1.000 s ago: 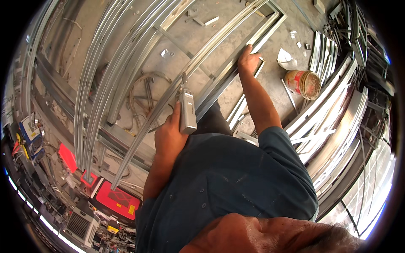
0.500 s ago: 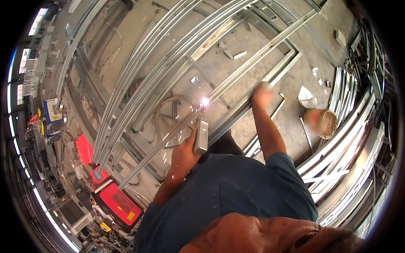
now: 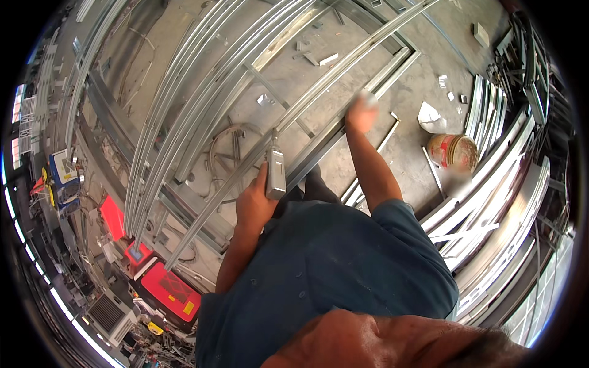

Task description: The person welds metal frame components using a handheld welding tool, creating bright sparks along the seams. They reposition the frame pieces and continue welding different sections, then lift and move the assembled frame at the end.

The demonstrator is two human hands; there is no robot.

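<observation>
My left hand is closed round a grey, boxy welding gun. Its narrow nozzle points away from me and meets a long, shiny metal tube, which runs diagonally across the floor. No spark shows at the tip. Farther right, my right hand is at a parallel metal rail of the frame; blur over its fingers hides how they are set. A thin crosspiece lies to the left of the long tube.
Several long metal profiles curve across the left side. A red machine stands at lower left. On the right are a round tub, a crumpled white piece and stacked metal lengths. Offcuts lie on the floor.
The bright spark at the gun's tip and the flying sparks are gone. The whole view has shifted, with hands and frame appearing farther up and left. The left hand still holds the gun.
</observation>
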